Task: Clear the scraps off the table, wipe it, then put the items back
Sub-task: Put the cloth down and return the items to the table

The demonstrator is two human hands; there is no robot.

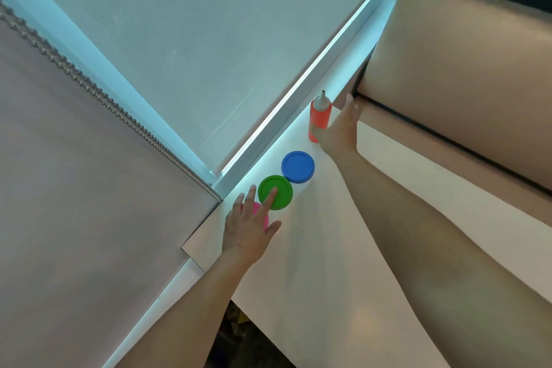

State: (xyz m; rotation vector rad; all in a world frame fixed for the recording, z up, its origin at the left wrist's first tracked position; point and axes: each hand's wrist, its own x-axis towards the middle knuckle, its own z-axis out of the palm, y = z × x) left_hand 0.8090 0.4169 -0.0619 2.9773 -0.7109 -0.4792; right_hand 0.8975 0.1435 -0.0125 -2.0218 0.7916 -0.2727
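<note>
Your spread left hand covers the round pink plastic lid, gripping nothing, while your flat, empty right hand touches the upright orange plastic squeeze bottle at its nine o'clock.

A single wide-angle view from the person's head looks forward and steeply down along both forearms onto the pale counter, close in. The frame is rolled, so the counter's far edge and the window blind behind it run diagonally from lower left to upper right.
</note>
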